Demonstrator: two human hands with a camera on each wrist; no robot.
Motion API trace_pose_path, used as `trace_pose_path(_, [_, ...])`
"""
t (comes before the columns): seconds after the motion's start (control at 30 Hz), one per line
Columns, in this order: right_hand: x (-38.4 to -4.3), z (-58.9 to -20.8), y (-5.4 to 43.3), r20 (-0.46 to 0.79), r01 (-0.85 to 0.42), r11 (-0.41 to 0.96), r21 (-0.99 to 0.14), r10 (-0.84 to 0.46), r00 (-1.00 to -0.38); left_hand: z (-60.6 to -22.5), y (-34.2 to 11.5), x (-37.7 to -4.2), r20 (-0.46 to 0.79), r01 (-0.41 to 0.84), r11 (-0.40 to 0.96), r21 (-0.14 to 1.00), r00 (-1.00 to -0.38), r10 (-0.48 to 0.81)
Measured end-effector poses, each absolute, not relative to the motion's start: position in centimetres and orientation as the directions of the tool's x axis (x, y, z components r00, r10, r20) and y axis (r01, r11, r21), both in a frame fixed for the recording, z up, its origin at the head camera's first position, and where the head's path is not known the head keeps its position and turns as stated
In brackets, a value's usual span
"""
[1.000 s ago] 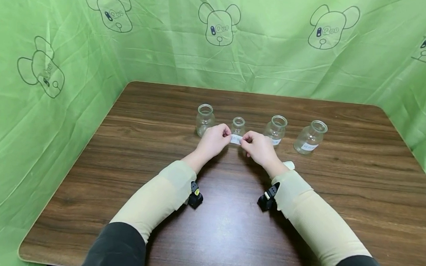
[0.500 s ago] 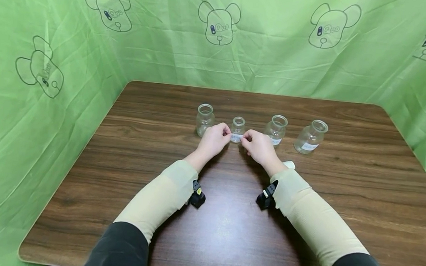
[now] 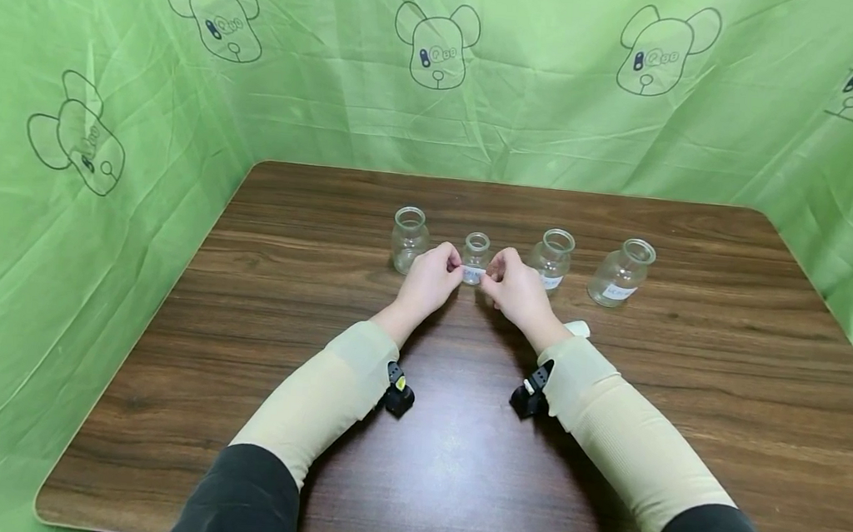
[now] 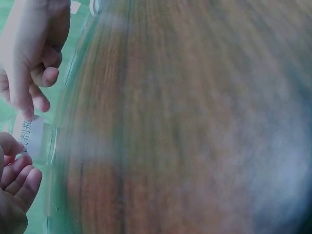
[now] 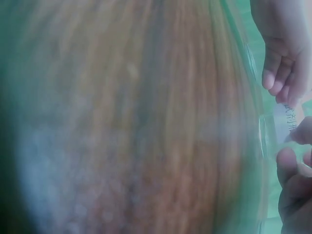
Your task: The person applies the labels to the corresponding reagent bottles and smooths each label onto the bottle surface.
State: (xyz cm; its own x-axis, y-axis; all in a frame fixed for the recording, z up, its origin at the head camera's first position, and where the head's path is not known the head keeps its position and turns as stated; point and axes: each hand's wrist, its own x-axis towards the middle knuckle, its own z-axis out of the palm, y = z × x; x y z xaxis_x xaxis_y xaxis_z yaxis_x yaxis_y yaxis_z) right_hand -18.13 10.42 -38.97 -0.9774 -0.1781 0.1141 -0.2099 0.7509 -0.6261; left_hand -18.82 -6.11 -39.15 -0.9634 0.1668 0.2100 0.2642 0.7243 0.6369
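Note:
In the head view a small clear glass jar (image 3: pixel 476 255) stands between my hands. A white paper label (image 3: pixel 473 275) lies across its front near the base, its handwriting partly readable in the left wrist view. My left hand (image 3: pixel 429 280) pinches the label's left end, fingers curled. At the right end is my right hand (image 3: pixel 519 290), its thumb on the label's edge and its forefinger raised a little apart from the thumb. In the right wrist view the label (image 5: pixel 284 123) shows between both hands' fingertips, its ends partly hidden by them.
A larger glass jar (image 3: pixel 408 244) with no visible label stands left of the small one. To the right are two more jars, one upright (image 3: pixel 551 259) and one farther right (image 3: pixel 617 273), both labelled. A white roll-like item (image 3: pixel 578 329) lies beside my right wrist on the wooden table (image 3: pixel 688 387).
The label has moved slightly up and back onto the small jar's front. My right forefinger has lifted a little from the thumb. The left hand has barely moved.

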Motion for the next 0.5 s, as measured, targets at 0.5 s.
trace_pose_path(0.5, [-18.27,-38.58,9.69,0.191,-0.278,0.776,-0.566,-0.205,-0.96,-39.13,-6.05,-18.63,0.231,0.265,0.719,0.642,-0.962,0.148])
